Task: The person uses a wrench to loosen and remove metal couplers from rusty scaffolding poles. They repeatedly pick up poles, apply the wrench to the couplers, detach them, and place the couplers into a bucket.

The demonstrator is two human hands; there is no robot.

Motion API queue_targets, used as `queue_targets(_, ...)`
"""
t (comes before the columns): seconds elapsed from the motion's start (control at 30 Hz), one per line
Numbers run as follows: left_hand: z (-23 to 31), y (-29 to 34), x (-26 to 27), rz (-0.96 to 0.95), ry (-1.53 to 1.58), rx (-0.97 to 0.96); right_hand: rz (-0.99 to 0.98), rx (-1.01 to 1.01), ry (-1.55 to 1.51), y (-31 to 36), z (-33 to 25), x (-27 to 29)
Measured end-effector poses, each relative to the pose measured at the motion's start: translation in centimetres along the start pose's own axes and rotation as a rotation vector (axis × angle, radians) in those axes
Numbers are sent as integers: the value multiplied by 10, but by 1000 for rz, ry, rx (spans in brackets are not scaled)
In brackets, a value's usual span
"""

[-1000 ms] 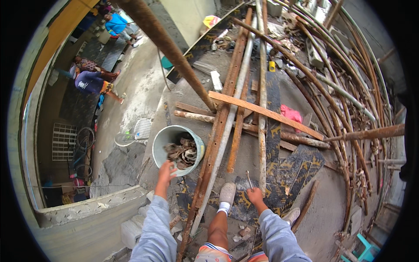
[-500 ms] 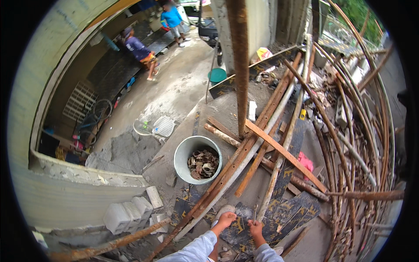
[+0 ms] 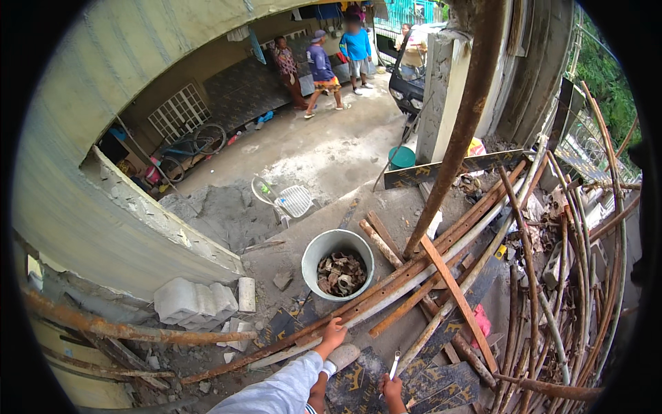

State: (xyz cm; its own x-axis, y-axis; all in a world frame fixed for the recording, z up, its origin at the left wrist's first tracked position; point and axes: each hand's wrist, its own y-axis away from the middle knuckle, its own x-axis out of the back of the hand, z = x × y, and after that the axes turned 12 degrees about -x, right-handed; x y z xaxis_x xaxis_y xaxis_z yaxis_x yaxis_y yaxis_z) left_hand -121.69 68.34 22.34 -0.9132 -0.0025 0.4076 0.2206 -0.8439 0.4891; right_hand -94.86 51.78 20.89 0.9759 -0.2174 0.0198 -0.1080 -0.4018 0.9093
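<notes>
Nearby, one wrench (image 3: 394, 364) juts from the right hand (image 3: 392, 388), its shaft reaching beyond the fingers folded around its near end. Slightly farther and leftward, the left hand (image 3: 334, 335) has loosely parted fingers, nothing seen between them, just beside one rusty perforated bar (image 3: 393, 279); whether they touch it, I cannot tell. Beyond stands one pale bucket (image 3: 331, 242) with rusty metal clamps (image 3: 341, 276), too jumbled to count. Right of it, one wooden plank (image 3: 460, 303) lies across pipes (image 3: 401, 312). Farther off are one white plastic chair (image 3: 295, 201), one green tub (image 3: 401, 157) and four people (image 3: 322, 65).
</notes>
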Motion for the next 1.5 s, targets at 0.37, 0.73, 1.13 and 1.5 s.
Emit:
queue_targets(0.37, -3, 152, -163, -315, -48, -10, 6, 120, -55, 22, 48, 76)
queue_targets(0.73, 10, 282, -367, -1066, 131, -186, 700, 137, 47, 63, 254, 281)
queue_targets(1.13, 48, 465, -552, -1437, -302, -358, 881, -344, -651, 167, 461, 334)
queue_targets(1.5, -4, 507, -592, -1444, -811, -464, 748, -383, -822, 203, 557, 294)
